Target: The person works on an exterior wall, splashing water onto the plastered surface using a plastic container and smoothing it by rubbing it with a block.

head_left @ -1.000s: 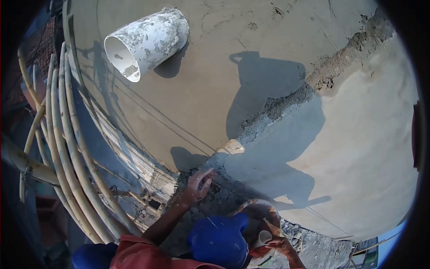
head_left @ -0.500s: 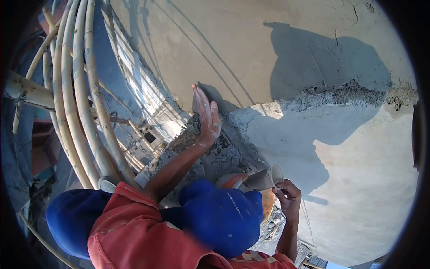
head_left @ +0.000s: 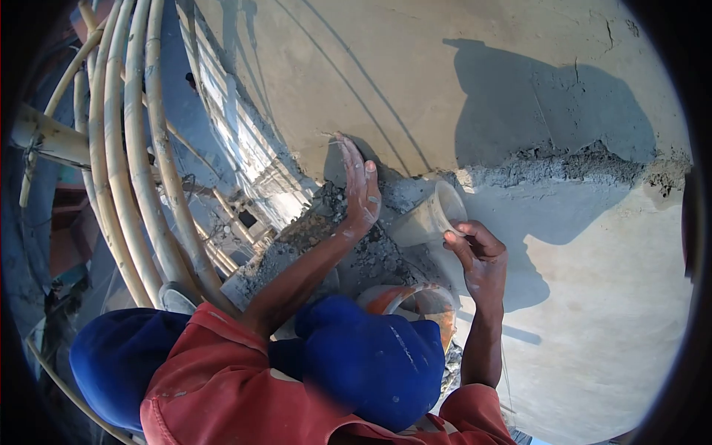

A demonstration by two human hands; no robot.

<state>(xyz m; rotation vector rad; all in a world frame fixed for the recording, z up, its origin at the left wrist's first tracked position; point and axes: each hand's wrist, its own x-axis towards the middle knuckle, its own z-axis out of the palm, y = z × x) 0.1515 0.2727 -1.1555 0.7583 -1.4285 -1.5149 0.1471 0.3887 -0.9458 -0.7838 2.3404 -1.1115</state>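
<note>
My left hand (head_left: 361,191) is stretched out with straight fingers, its palm side by the grey plastered wall (head_left: 393,70) near the corner. Pale smears of mortar mark its fingers and thumb. My right hand (head_left: 483,258) pinches the rim of a translucent plastic cup (head_left: 424,216), which is tilted over the rough ledge (head_left: 374,256). Grey residue coats the cup; what it contains cannot be made out. Below it stands an orange-and-white bucket (head_left: 447,305), partly hidden behind blue fabric (head_left: 371,360).
Long bamboo poles (head_left: 135,148) run along the left side, with a drop beyond them. A ragged band of rough mortar (head_left: 571,162) crosses the wall at right. Another blue piece of fabric (head_left: 122,363) and red sleeves (head_left: 222,374) fill the bottom.
My right hand has lifted the cup up from the bucket to the ledge, nearer my left hand. The bucket's opening now shows. My left hand stays at the wall, slightly further right in view.
</note>
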